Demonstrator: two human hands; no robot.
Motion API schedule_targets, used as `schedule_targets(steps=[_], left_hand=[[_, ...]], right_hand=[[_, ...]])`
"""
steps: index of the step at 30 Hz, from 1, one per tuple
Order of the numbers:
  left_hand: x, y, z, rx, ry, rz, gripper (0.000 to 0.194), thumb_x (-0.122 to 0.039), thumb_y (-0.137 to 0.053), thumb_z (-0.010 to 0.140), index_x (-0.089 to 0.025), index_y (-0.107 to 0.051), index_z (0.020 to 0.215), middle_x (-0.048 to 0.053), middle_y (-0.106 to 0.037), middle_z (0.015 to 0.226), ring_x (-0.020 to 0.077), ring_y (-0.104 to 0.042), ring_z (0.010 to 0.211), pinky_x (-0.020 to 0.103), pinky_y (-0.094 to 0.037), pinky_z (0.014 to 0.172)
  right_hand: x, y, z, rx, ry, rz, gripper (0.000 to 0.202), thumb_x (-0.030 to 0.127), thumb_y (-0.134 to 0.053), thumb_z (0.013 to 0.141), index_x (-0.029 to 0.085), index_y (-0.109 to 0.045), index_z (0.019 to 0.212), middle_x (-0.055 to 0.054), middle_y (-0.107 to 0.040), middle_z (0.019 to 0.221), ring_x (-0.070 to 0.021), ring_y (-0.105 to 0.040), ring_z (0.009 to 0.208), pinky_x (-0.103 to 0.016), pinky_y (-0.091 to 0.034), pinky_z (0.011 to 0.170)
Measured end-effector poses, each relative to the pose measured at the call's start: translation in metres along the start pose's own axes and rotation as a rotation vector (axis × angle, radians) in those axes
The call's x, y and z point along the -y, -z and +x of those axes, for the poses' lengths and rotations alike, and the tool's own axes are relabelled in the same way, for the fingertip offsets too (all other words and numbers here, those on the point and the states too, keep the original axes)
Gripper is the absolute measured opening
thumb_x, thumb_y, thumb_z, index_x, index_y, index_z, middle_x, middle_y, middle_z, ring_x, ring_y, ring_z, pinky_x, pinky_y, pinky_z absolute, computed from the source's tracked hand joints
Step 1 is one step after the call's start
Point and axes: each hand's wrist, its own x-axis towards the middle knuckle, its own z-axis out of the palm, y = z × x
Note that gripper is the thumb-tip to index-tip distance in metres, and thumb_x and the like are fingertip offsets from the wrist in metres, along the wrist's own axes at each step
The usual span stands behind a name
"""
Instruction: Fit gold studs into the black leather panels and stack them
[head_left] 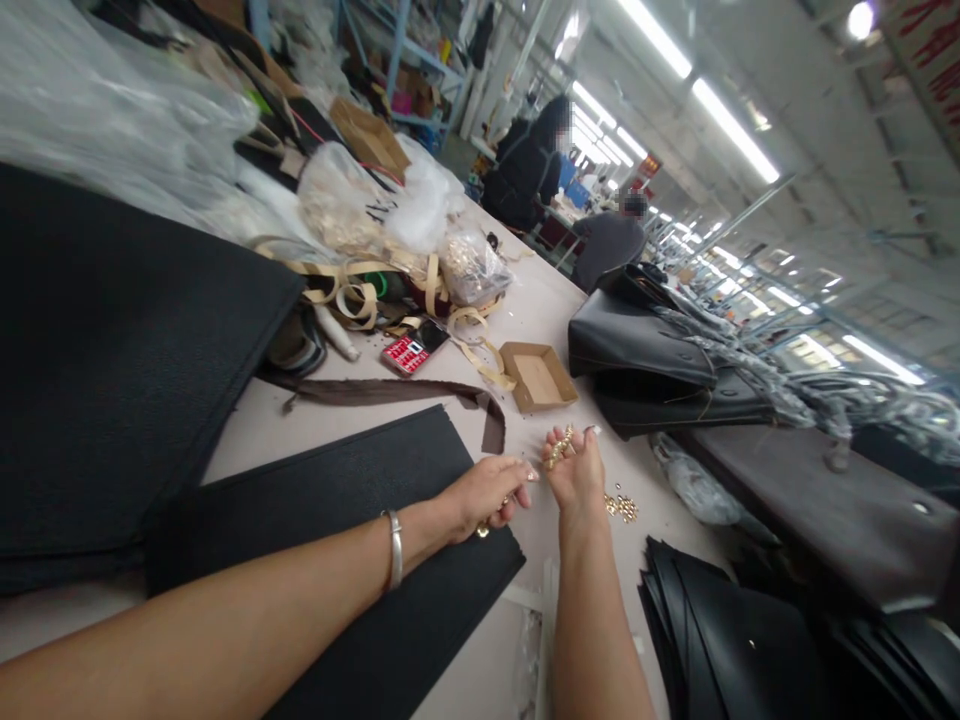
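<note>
Small gold-coloured metal studs (559,447) lie in the cupped palm of my right hand (576,480), which is turned up with its fingers curled round them. Close beside it, my left hand (486,496) is closed, palm down, with a few of the same gold studs (484,531) showing beneath its fingers. It hovers over the right edge of a flat black leather panel (330,470). To the right of my right wrist, a loose pile of gold studs (622,508) rests on the table (465,690). An open brown cardboard box (538,378) stands just beyond my hands.
A red-and-black phone-like item (414,347) lies near tan strips (360,303) and plastic bags (472,262). Black leather bags (645,345) and stacked black pieces (720,630) crowd the right. A large black sheet (120,370) fills the left. Two people are farther back.
</note>
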Motion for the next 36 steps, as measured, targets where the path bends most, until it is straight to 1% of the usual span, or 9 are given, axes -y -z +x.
schedule_targets(steps=[4,7,10,13,16,20,26,31,36], left_hand=[[-0.004,0.006,0.003,-0.032,-0.004,-0.062,0.028,-0.042,-0.055,0.098,-0.014,-0.061,0.098,-0.003,-0.06,0.075,0.006,-0.048,0.049,0.019,-0.04,0.043],[-0.008,0.007,0.003,-0.016,-0.02,-0.098,0.023,-0.037,-0.058,0.097,-0.014,-0.061,0.101,0.0,-0.065,0.084,0.0086,-0.057,0.058,0.019,-0.041,0.046],[-0.011,0.005,0.001,-0.009,-0.043,-0.112,0.018,-0.03,-0.064,0.09,-0.014,-0.061,0.099,0.003,-0.069,0.086,0.0098,-0.062,0.064,0.018,-0.038,0.048],[-0.012,0.003,-0.001,-0.019,-0.069,-0.106,0.019,-0.026,-0.069,0.082,-0.013,-0.064,0.095,0.004,-0.07,0.087,0.0084,-0.062,0.066,0.017,-0.036,0.051],[-0.013,-0.001,-0.004,-0.002,-0.09,-0.086,0.022,-0.025,-0.069,0.076,-0.013,-0.069,0.095,0.005,-0.072,0.088,0.0082,-0.061,0.067,0.018,-0.036,0.054],[-0.015,-0.009,-0.008,0.056,-0.111,-0.041,0.022,-0.023,-0.066,0.074,-0.013,-0.073,0.093,0.005,-0.073,0.084,0.0096,-0.061,0.068,0.019,-0.038,0.057],[-0.019,-0.024,-0.027,0.068,-0.127,-0.001,0.023,-0.023,-0.066,0.075,-0.012,-0.072,0.095,0.005,-0.073,0.082,0.0099,-0.061,0.066,0.02,-0.041,0.058],[-0.025,-0.035,-0.067,0.093,-0.105,0.024,0.028,-0.02,-0.064,0.078,-0.009,-0.072,0.103,0.008,-0.073,0.087,0.0089,-0.06,0.065,0.019,-0.039,0.053],[-0.026,-0.031,-0.12,0.082,-0.09,0.114,0.049,-0.02,-0.061,0.084,-0.009,-0.057,0.131,0.004,-0.07,0.082,0.0091,-0.061,0.063,0.018,-0.042,0.052]], right_hand=[[0.005,-0.007,0.017,0.005,0.039,-0.05,0.039,0.059,-0.042,0.096,0.02,-0.052,0.094,-0.002,-0.064,0.084,-0.014,-0.069,0.076,-0.028,-0.057,0.066],[0.003,-0.007,0.02,-0.014,0.113,-0.119,0.041,0.056,-0.064,0.081,0.02,-0.056,0.097,0.001,-0.063,0.083,-0.0127,-0.066,0.076,-0.025,-0.055,0.067],[0.001,0.0,0.005,-0.012,0.215,-0.194,0.045,0.036,-0.08,0.065,0.018,-0.063,0.103,0.001,-0.066,0.09,-0.0113,-0.065,0.083,-0.022,-0.052,0.073],[0.002,0.012,-0.025,0.058,0.272,-0.244,0.047,0.027,-0.082,0.058,0.015,-0.069,0.102,-0.002,-0.07,0.093,-0.0121,-0.065,0.077,-0.024,-0.053,0.069],[0.002,0.028,-0.06,0.136,0.307,-0.32,0.04,0.028,-0.081,0.063,0.014,-0.073,0.099,-0.004,-0.074,0.088,-0.0107,-0.063,0.063,-0.026,-0.054,0.061],[-0.001,0.045,-0.096,0.223,0.351,-0.415,0.03,0.032,-0.076,0.075,0.015,-0.075,0.101,-0.003,-0.074,0.078,-0.0132,-0.066,0.064,-0.03,-0.057,0.065],[-0.002,0.06,-0.138,0.183,0.425,-0.436,0.03,0.038,-0.075,0.081,0.017,-0.074,0.103,-0.004,-0.075,0.085,-0.0127,-0.065,0.065,-0.029,-0.056,0.064],[-0.001,0.075,-0.176,0.16,0.722,-0.729,0.026,0.029,-0.065,0.089,0.022,-0.07,0.114,-0.005,-0.073,0.104,-0.0162,-0.067,0.083,-0.034,-0.055,0.078],[0.0,0.075,-0.213,0.395,1.035,-1.003,0.035,0.017,-0.06,0.091,0.028,-0.066,0.124,-0.005,-0.071,0.112,-0.0188,-0.067,0.095,-0.034,-0.055,0.082]])
